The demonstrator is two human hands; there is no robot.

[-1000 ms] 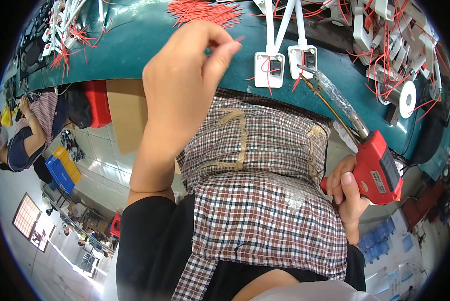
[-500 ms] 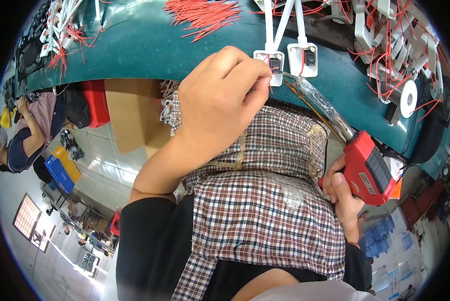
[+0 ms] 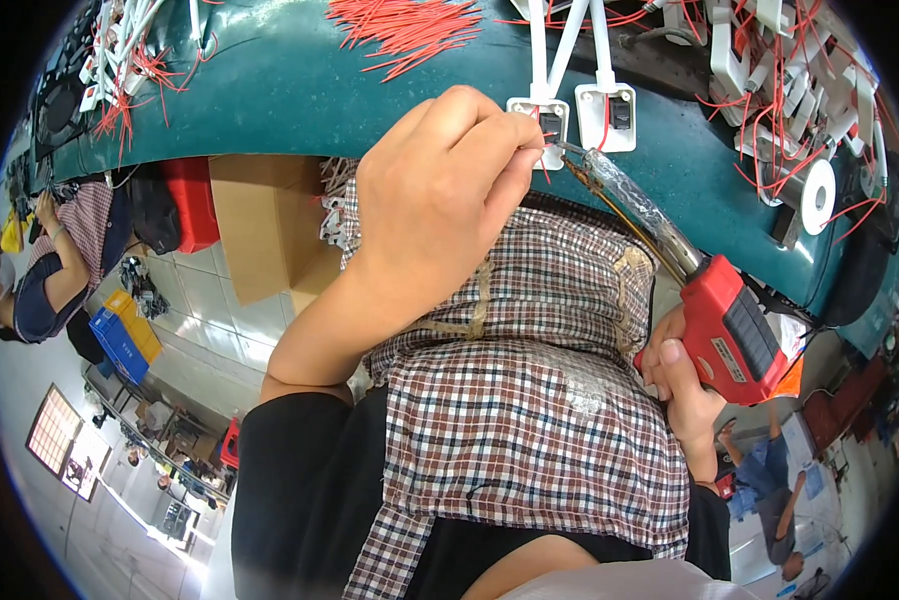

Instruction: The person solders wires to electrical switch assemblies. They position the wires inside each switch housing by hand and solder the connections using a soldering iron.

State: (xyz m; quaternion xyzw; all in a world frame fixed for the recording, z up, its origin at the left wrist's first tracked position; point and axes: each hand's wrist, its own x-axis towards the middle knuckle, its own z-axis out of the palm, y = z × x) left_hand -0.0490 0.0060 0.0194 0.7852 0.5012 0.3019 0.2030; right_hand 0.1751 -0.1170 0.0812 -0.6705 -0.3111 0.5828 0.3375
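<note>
My left hand (image 3: 447,185) is closed in a pinch on a thin red wire (image 3: 547,134) at a small white plastic housing (image 3: 520,106) with a black part inside; the fingers cover part of it. In my right hand (image 3: 681,375) is the grip of a red soldering gun (image 3: 717,325). Its long metal barrel (image 3: 634,195) points up and left, with the tip at the housing beside my left fingertips. A thin brass-coloured tube runs along the barrel. To the right lies a second white housing (image 3: 591,135) with a red wire and a white cable attached.
Cut red wires (image 3: 404,35) lie piled on the green table (image 3: 269,105). Wired white parts (image 3: 794,90) crowd the right, by a white-flanged spool (image 3: 817,197); more sit far left (image 3: 119,75). A cardboard box (image 3: 254,225) stands below the edge. People (image 3: 64,250) are in the background.
The soldering gun's body has risen slightly, its tip staying at the housing. My left hand has barely shifted. Another person has come into view at the lower right.
</note>
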